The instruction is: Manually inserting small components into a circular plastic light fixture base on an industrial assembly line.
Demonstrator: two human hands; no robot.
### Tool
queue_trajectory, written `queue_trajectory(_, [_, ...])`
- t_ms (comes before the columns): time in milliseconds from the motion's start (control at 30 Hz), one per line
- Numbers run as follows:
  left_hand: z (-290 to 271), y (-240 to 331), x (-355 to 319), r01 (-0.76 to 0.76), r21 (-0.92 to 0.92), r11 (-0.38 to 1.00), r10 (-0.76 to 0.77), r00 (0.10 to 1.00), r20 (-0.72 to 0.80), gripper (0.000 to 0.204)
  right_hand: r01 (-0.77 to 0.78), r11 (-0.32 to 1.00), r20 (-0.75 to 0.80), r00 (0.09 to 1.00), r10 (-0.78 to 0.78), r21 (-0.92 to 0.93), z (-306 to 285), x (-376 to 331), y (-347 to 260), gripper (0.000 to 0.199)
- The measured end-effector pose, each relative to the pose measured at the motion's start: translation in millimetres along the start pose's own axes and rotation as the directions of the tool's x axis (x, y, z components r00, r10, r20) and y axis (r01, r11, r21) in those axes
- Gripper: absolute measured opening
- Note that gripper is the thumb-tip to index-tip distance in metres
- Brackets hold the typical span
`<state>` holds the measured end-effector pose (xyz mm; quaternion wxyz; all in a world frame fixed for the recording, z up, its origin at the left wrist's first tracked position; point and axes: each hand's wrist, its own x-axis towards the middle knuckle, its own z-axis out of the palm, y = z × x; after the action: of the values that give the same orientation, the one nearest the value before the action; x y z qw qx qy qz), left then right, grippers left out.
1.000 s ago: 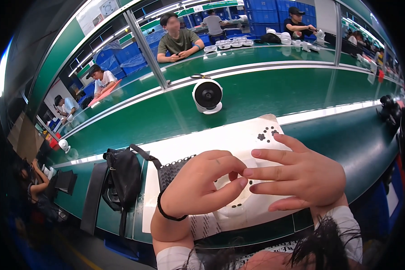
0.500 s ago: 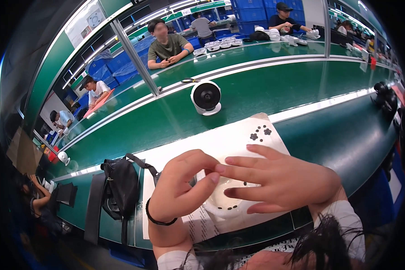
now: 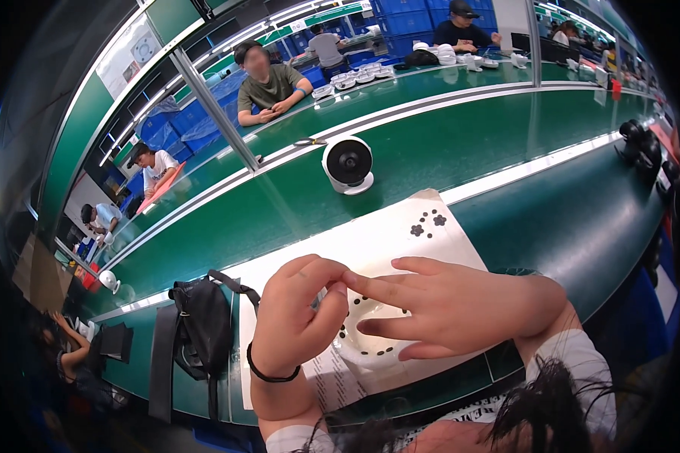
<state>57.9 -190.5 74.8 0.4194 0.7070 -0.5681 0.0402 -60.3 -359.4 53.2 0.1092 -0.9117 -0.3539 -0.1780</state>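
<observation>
My left hand (image 3: 298,317) is curled, its thumb and fingertips pinched together over a round white part (image 3: 366,336) ringed with small dark dots. What it pinches is too small to make out. My right hand (image 3: 453,306) lies flat over the right side of that part, fingers spread and pointing left toward the left fingertips. The part rests on a white sheet (image 3: 385,241) on the green bench. Several small dark flower-shaped pieces (image 3: 428,225) lie at the sheet's far corner. A black band circles my left wrist.
A black bag (image 3: 196,332) lies left of the sheet. A small white fan (image 3: 348,164) stands beyond it on the green conveyor (image 3: 506,143). Dark devices (image 3: 642,147) sit at the far right. Other people work at benches behind metal rails.
My hands have drawn nearer the bench's front edge and the left fingertips have closed into a pinch. More of the dotted white part shows between the hands.
</observation>
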Motion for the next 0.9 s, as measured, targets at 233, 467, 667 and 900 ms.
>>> queue_trajectory(233, [7.9,-2.6,1.2,-0.081,0.19,0.978,0.096,0.993,-0.075,0.009,-0.006,1.0,0.011,1.0,0.006,-0.003,-0.3,-1.8,2.5,0.04])
queue_trajectory(467, [4.0,1.9,-1.2,-0.045,-0.039,0.998,0.041,0.993,-0.108,0.01,0.032,0.999,0.011,0.999,-0.032,-0.011,-5.5,-0.4,5.3,0.04])
queue_trajectory(667, [5.3,6.3,-0.8,-0.066,0.121,0.99,0.079,0.991,-0.106,0.011,0.029,0.999,-0.037,0.999,-0.029,0.014,-3.7,-2.4,6.3,0.042])
queue_trajectory(900, [10.4,4.3,-4.0,-0.114,0.3,0.947,0.168,0.972,-0.162,0.012,-0.009,0.999,0.04,0.999,0.007,0.054,-8.5,-2.7,4.0,0.05])
